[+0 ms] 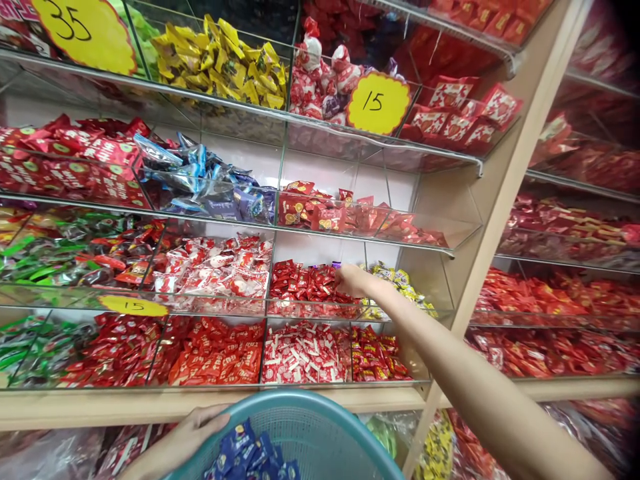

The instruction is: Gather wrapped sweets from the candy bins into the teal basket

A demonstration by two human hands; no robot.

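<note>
My right hand (pixel 353 280) reaches into a clear bin of small red wrapped candies (pixel 306 283) on the third shelf tier. Its fingers are bent down among the wrappers, and a small purple piece (pixel 336 265) shows at the fingertips; what they hold is hidden. My left hand (pixel 193 430) grips the rim of a teal plastic basket (pixel 320 420) at the bottom. Inside the basket lie several blue wrapped candies (pixel 250 453). Yellow wrapped candies (pixel 400 283) fill the bin just right of my right hand.
Tiered clear acrylic bins hold red, green, blue, white and yellow candies. Yellow price tags read 35 (pixel 75 27), 15 (pixel 377 103) and 15 (pixel 133 305). A wooden post (pixel 505 180) divides this shelving from more red candy bins on the right.
</note>
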